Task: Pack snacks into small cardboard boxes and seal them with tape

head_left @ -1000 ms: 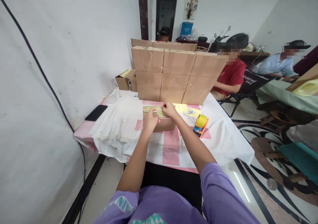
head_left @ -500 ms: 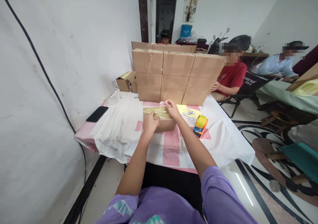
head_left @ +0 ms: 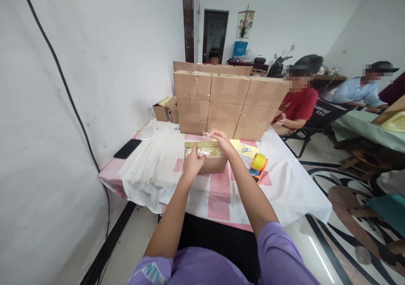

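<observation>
- A small brown cardboard box topped with shiny yellowish tape point(head_left: 212, 165) sits mid-surface, between the near edge and the boxes behind it. This puts it straight ahead of the wearer, probably for easy reach with both hands.
- The left hand point(head_left: 193, 162) lies against the box's left end, moderately wide, thumb and forefinger apart over the taped top. It seems placed there to steady the box.
- The right hand point(head_left: 222, 140) is narrow, its fingertips pinching a small transparent scrap, apparently film or tape point(head_left: 206, 134), just above the box's far side. The fine pinch would suit something so thin; its exact nature is too small to tell.
- An orange-and-blue tape dispenser with a yellow roll point(head_left: 259, 162) rests right of the box, towards the surface's right edge, perhaps to be handy for the right hand.
- A yellow printed paper sheet point(head_left: 244, 149) lies between dispenser and stack, partly hidden by the right arm.
- Brown cardboard boxes stacked three by three point(head_left: 225, 103) stand towards the far edge, close together, likely to save room.
- A black phone point(head_left: 127, 149) lies by the left edge of the white-and-pink cloth-covered surface point(head_left: 287, 192), well apart from the hands.
</observation>
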Tool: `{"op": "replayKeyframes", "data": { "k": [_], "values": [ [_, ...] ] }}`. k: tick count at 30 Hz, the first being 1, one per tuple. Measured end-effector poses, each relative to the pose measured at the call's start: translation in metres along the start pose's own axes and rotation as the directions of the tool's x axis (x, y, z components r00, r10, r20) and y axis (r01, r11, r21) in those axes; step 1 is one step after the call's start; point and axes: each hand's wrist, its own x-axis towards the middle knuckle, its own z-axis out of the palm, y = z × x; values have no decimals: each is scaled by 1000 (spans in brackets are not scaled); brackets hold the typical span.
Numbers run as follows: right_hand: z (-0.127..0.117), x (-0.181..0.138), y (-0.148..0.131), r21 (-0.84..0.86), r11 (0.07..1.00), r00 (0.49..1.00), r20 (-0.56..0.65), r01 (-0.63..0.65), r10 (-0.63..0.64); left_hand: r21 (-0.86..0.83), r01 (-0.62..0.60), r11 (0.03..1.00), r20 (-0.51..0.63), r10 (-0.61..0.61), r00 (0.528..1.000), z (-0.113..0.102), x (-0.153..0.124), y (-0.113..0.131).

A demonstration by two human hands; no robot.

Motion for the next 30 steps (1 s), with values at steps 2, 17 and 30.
{"op": "replayKeyframes", "data": {
  "k": [2, 17, 30],
  "values": [
    [5, 2, 3, -65, 998, 999, 20, -28, 29, -23, -53, 998, -11, 52, 999, 1, -2, -3],
    [18, -8, 19, -562, 818, 988, 14, -122, 157, 277, -138, 951, -34, 153, 988, 17, -20, -11],
    [24, -13, 18, -724, 649, 963, -82, -235, 258, 570, -304, 763, -46, 399, 916, 12, -30, 6]
  ]
}}
